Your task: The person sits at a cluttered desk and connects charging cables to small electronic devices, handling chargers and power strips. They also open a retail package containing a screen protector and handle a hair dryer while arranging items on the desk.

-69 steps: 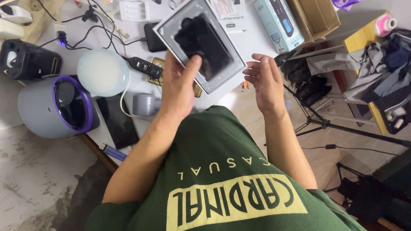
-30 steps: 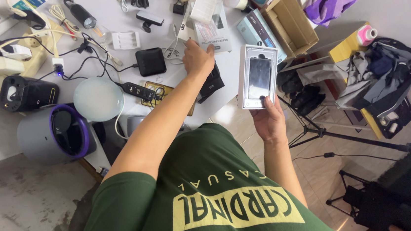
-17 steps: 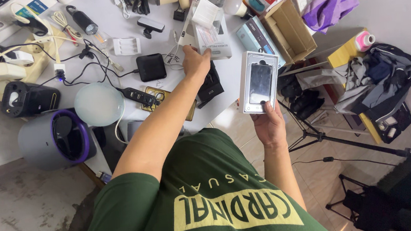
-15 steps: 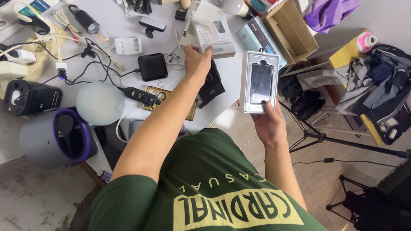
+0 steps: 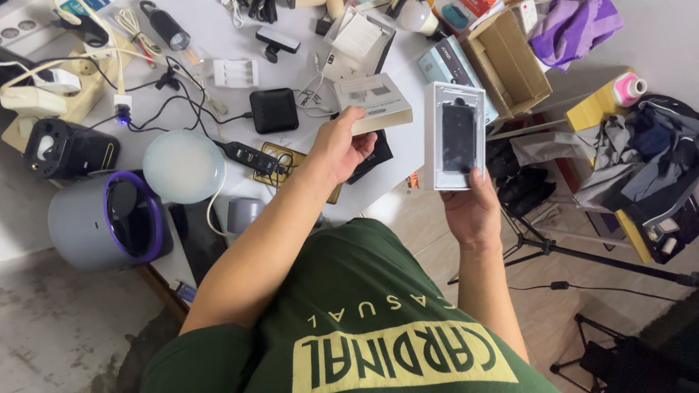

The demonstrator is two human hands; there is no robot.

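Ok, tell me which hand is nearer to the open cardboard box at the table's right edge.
Right. The right hand holds a white tray just below the cardboard box; the left hand holds a small grey box further left.

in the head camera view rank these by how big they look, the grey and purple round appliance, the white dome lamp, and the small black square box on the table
1. grey and purple round appliance
2. white dome lamp
3. small black square box

The box lies farther from the camera, which may shrink it somewhat.
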